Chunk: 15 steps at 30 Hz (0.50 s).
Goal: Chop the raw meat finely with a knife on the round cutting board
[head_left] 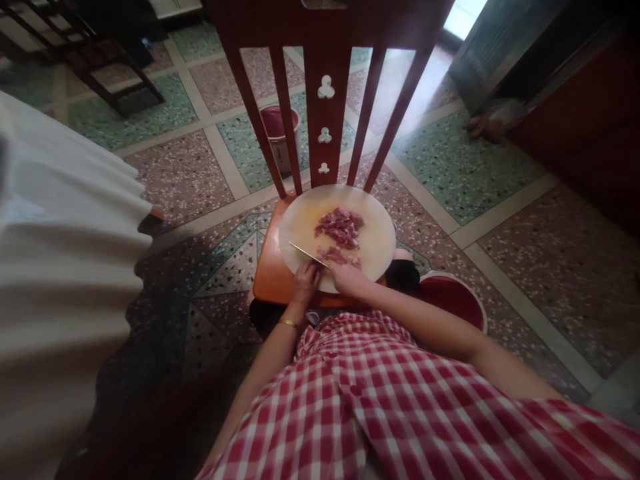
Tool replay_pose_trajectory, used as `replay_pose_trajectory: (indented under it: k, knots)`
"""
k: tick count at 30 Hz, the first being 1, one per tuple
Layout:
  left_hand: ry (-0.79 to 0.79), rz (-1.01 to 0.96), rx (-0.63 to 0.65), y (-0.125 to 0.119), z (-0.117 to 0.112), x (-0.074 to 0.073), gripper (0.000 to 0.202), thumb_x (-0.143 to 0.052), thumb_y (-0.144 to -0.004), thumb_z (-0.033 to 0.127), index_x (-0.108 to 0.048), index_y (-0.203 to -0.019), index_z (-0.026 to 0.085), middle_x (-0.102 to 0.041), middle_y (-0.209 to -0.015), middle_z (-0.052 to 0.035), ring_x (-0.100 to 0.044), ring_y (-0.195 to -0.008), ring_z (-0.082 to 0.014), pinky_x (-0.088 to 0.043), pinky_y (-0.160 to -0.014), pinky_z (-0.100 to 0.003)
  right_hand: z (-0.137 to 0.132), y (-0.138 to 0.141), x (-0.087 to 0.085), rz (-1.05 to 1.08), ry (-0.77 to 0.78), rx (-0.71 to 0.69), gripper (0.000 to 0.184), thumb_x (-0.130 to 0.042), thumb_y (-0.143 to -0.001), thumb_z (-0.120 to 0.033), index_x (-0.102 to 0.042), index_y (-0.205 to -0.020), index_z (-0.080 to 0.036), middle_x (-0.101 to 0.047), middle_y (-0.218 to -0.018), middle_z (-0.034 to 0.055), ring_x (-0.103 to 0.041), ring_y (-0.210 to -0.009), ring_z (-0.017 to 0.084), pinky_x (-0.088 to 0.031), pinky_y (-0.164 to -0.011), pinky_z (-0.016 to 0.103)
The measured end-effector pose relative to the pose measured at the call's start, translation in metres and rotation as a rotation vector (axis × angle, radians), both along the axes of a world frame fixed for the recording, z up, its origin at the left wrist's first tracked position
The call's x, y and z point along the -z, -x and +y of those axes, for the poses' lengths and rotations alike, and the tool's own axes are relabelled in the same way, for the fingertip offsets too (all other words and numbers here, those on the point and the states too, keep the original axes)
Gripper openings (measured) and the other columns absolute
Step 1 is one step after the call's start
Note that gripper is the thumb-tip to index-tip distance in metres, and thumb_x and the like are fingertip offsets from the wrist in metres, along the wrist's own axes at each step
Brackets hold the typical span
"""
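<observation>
A round, pale cutting board rests on the seat of a wooden chair. Reddish chopped meat is heaped near its middle, and a smaller patch of cut meat lies just beyond my right hand. My right hand is closed round a knife, whose thin blade points to the upper left across the board. At the board's near edge, close beside the blade, my left hand has its fingers curled downward. Whatever those fingers press or hold is hidden by the hand and the blade.
The slatted chair back rises behind the board. A bucket stands beyond it, and a red basin sits at the right by my leg. White cloth hangs at the left; another chair stands farther off.
</observation>
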State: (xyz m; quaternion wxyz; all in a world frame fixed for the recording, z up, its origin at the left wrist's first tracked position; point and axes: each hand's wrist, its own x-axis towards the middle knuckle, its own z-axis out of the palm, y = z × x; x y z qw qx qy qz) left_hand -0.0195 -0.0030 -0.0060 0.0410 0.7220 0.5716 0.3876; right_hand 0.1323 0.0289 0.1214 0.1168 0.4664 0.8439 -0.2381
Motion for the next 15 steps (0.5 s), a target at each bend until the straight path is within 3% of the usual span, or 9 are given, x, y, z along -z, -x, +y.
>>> replay_pose_trajectory:
  k: [5,10,15]
  knots:
    - [0.013,0.032,-0.024,0.001,-0.001,0.0,0.013,-0.046,-0.084,0.019,-0.059,-0.087,0.017,-0.06,-0.09,-0.01,-0.056,-0.088,-0.0207,-0.049,-0.076,-0.035,0.009,0.014,0.005,0.069,-0.033,-0.029,0.046,-0.036,-0.086,-0.01,-0.036,-0.132,-0.01,-0.062,-0.105,0.0176,-0.06,-0.094,0.025,-0.045,-0.083,0.036]
    - [0.024,-0.033,-0.017,-0.001,-0.002,-0.008,0.013,-0.047,-0.085,0.02,-0.059,-0.087,0.018,-0.06,-0.091,-0.0086,-0.056,-0.091,-0.02,-0.048,-0.08,-0.036,-0.005,-0.029,0.016,-0.035,-0.017,0.001,0.051,-0.041,-0.083,-0.011,-0.034,-0.134,-0.008,-0.057,-0.114,0.0203,-0.057,-0.103,0.026,-0.04,-0.091,0.036]
    - [0.027,-0.056,-0.021,-0.003,-0.004,-0.012,0.011,-0.048,-0.086,0.021,-0.059,-0.087,0.017,-0.061,-0.09,-0.0079,-0.055,-0.089,-0.0191,-0.048,-0.08,-0.035,-0.015,-0.048,0.009,-0.007,0.023,0.042,0.041,-0.038,-0.086,-0.014,-0.043,-0.127,-0.01,-0.061,-0.106,0.0173,-0.06,-0.095,0.025,-0.046,-0.081,0.032]
